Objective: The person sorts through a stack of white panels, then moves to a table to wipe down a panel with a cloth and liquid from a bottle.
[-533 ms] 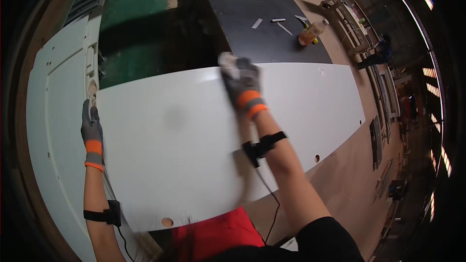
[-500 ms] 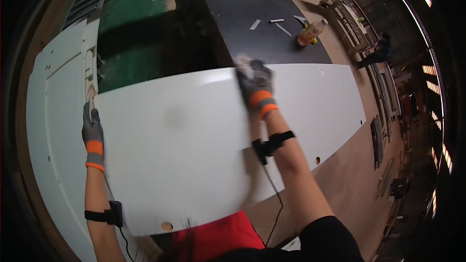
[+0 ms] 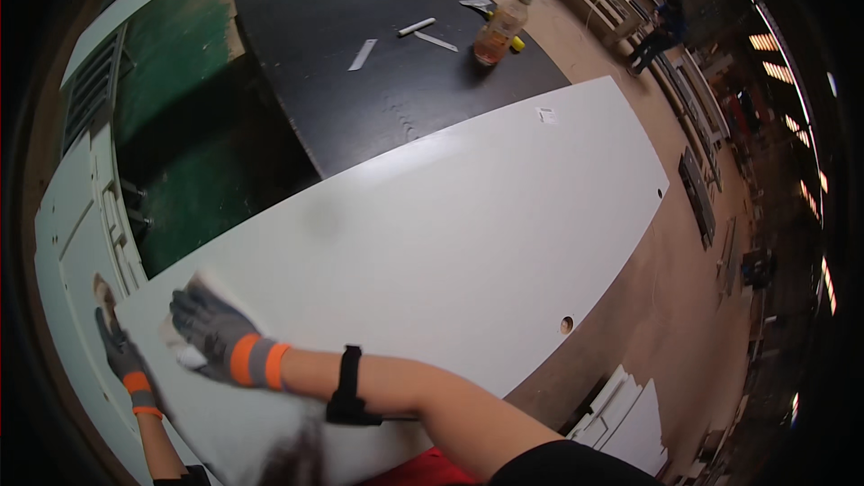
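Note:
A long white panel (image 3: 432, 243) stretches across in front of me, with a few round holes near its edges. My right hand (image 3: 216, 328), in a grey glove with an orange cuff, presses a pale cloth (image 3: 184, 353) onto the panel's left part. At the panel's left end is my left hand (image 3: 117, 346), gloved the same way. Its fingers are closed at a slim beige piece (image 3: 103, 292) whose kind I cannot make out. Beneath that hand lies another white panel (image 3: 72, 261) with grooves and small holes.
On the black tabletop (image 3: 333, 63) beyond the panel are a bottle (image 3: 500, 31) of orange-brown liquid, a white marker (image 3: 417, 27) and thin pale strips (image 3: 363, 55). White boards (image 3: 621, 414) stand at lower right. A person (image 3: 661, 31) is far off near a wooden bench.
My right hand has swept the cloth from the panel's far middle edge to its left end. The view has turned and shifted. My left hand stays around the panel's left end.

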`<act>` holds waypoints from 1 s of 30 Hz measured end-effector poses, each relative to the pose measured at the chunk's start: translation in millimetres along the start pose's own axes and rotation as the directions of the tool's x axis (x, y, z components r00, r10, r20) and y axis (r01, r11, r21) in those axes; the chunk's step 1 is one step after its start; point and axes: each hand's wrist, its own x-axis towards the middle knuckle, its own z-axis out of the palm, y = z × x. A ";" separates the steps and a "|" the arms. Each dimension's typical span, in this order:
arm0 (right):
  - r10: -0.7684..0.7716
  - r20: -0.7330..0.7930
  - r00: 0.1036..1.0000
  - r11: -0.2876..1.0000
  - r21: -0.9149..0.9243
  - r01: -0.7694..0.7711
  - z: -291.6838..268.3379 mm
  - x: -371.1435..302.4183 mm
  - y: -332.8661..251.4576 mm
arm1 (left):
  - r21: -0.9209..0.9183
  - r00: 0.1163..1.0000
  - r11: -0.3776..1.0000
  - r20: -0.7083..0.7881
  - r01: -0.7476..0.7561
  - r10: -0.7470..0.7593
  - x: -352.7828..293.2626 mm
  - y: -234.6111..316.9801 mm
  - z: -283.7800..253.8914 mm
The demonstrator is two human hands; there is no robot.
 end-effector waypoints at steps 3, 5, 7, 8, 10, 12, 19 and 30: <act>0.314 0.316 0.896 0.949 -0.119 -0.291 -66.5 19.7 9.0 | -0.598 0.959 0.751 -0.144 -0.281 0.244 5.7 69.0 5.8; 0.182 -0.247 0.952 0.944 -0.228 -0.240 -143.9 -14.2 56.3 | -0.678 0.942 0.669 -0.106 -0.304 0.320 -6.4 126.5 27.2; 0.185 -0.307 0.933 0.623 -0.698 -0.353 -234.8 -30.7 106.5 | -0.189 0.915 0.898 -0.011 -0.398 0.403 7.1 134.9 40.5; 0.171 -0.369 0.914 0.535 -0.744 -0.400 -281.4 -46.8 125.8 | -0.121 0.909 0.904 0.028 -0.411 0.417 7.5 138.5 52.7; 0.219 -0.430 0.876 0.410 -0.774 -0.483 -372.6 -54.6 137.5 | -0.055 0.913 0.921 0.123 -0.385 0.389 -3.5 181.6 74.9; 0.369 -0.546 0.752 0.220 -0.735 -0.641 -439.1 -75.8 166.9 | -0.049 0.921 0.941 0.196 -0.335 0.337 -16.8 221.6 86.8; 0.441 -0.560 0.701 0.127 -0.734 -0.667 -405.4 -55.6 163.0 | 0.012 0.921 0.929 0.133 -0.371 0.366 -28.7 236.0 79.3; 0.420 0.117 0.900 0.875 0.212 -0.436 112.6 -3.8 -72.4 | -0.637 0.691 0.705 0.358 -0.312 0.628 51.6 235.5 72.8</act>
